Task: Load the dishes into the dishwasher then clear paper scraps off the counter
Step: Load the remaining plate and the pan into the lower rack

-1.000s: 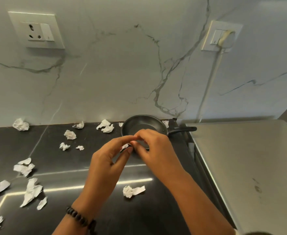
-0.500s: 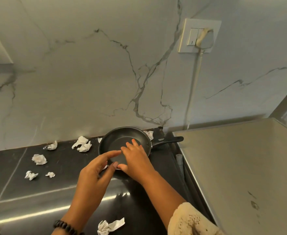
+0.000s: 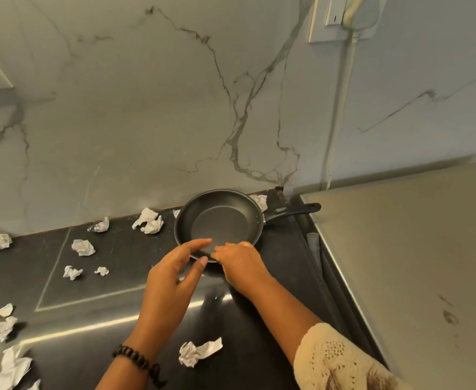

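Frying pan (image 3: pixel 220 223), black, empty, upright on dark counter (image 3: pixel 124 299) against marble backsplash (image 3: pixel 146 108); handle (image 3: pixel 293 212) pointing to 2 o'clock, toward steel surface (image 3: pixel 414 263). Right hand (image 3: pixel 241 267) at pan's 6 o'clock rim, fingers curled down over the edge; whether they truly grip it cannot be told. Left hand (image 3: pixel 172 282) just beside, at 7 o'clock of pan; forefinger and thumb extended, loosely spread, holding nothing, tips near the rim. Beaded bracelet (image 3: pixel 135 358) on left wrist; knit sleeve (image 3: pixel 335 361) on right forearm. Paper scraps: one crumpled piece (image 3: pixel 197 353) between the forearms; several (image 3: pixel 148 220) at 9 o'clock of pan; one (image 3: pixel 260 201) at 1 o'clock behind the rim; others (image 3: pixel 0 325) along counter's left edge.
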